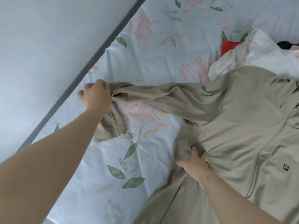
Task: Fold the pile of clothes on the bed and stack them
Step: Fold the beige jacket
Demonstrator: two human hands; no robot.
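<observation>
Head view. The left hand (95, 96) is extended forward and clenched around the bunched end of a sleeve (153, 97). Its fingers are curled over the cloth just above the cuff. The cuff (111, 125) hangs slack directly beneath that wrist and lies on the bed (153, 46), with a narrow buttonhole slit visible on it.

The sleeve runs taut from the left hand across to the shoulder of a beige jacket (234, 126), which lies spread flat beyond and to the outer side of the right hand. The right hand (194, 165) grips a fold of the jacket's side panel below the armpit. Its fingers are dug into the gathered cloth and its thumb is spread toward the left hand. A small square logo (285, 167) sits on the jacket chest, further out from the right hand.

Between the two hands, the floral sheet of the bed is exposed, printed with pink blossoms and green leaves.

Beyond the right hand, past the jacket's collar end, the remaining clothes lie heaped. A white garment (258, 50) overlaps the jacket's top edge, with a red garment (228, 46) behind it and a dark garment (286, 44) at the frame edge.

A grey edging (97, 62) runs diagonally just past the left hand, with a pale wall (40, 46) on its far side.
</observation>
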